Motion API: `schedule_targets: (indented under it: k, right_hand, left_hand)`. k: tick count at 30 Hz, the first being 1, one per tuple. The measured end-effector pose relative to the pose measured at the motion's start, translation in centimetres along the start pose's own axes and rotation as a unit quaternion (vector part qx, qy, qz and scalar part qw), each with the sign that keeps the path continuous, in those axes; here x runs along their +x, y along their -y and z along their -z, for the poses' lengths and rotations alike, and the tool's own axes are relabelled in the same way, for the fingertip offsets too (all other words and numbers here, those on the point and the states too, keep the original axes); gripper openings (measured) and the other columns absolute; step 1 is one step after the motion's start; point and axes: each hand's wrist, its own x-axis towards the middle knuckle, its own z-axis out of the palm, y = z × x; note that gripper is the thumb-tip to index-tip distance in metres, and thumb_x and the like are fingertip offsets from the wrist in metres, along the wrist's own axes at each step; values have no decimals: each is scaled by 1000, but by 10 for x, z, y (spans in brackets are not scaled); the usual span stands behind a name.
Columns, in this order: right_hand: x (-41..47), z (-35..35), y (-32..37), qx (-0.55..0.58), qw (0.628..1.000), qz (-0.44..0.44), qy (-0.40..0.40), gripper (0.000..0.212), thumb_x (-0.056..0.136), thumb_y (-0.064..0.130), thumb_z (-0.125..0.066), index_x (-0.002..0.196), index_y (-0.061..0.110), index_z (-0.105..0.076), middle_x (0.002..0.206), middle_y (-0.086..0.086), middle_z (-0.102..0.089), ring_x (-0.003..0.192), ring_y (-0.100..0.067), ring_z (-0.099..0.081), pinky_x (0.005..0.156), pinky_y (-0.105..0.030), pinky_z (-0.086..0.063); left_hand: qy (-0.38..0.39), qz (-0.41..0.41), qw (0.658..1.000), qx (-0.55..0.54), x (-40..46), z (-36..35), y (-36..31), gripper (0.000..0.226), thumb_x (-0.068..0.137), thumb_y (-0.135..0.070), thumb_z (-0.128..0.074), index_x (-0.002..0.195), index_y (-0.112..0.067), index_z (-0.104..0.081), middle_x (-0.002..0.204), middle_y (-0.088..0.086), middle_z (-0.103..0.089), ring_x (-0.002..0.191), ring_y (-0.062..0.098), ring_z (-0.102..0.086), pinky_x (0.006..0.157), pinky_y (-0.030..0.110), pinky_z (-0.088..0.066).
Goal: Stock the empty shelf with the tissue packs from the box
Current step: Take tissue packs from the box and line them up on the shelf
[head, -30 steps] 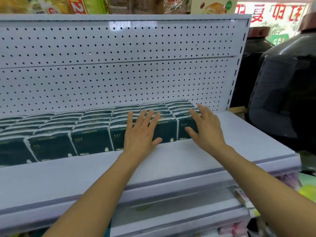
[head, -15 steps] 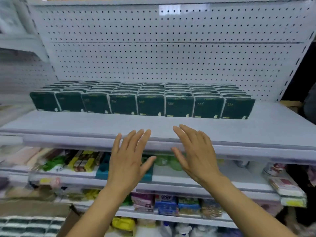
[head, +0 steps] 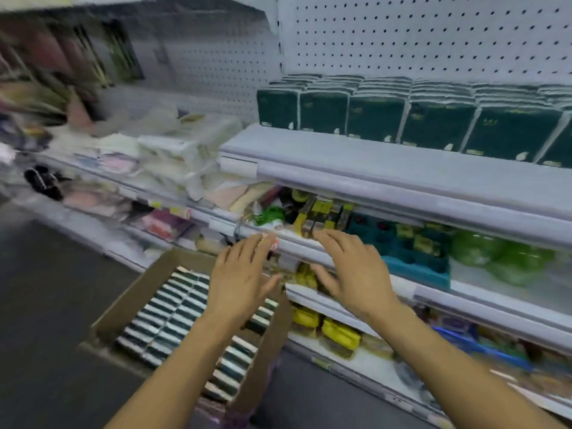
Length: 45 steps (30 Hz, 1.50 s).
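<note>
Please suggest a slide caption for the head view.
Both open hands, left and right, over the cardboard box of tissue packs.

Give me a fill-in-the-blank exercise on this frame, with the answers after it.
1. The tissue packs on the shelf are dark ____ in colour.
2. The left hand and the right hand both hold ____.
3. The cardboard box stands on the ____.
4. The wall behind the packs is a white panel full of ____.

Answers: green; nothing; floor; holes

Both hands empty, left hand (head: 240,281), right hand (head: 356,274), above box (head: 123,305) of tissue packs (head: 167,317)
</note>
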Motion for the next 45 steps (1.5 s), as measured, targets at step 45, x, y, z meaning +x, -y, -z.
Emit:
schedule_targets:
  k: [45]
  right_hand:
    - [7, -412, 156, -54, 828, -90, 551, 18, 95, 9, -52, 110, 16, -58, 110, -4, -68, 101, -22, -64, 81, -32, -43]
  left_hand:
    - [465, -45, 883, 54, -97, -358, 232, 46, 94, -23, -55, 138, -32, -49, 142, -7, -50, 140, 18, -34, 117, 42, -18]
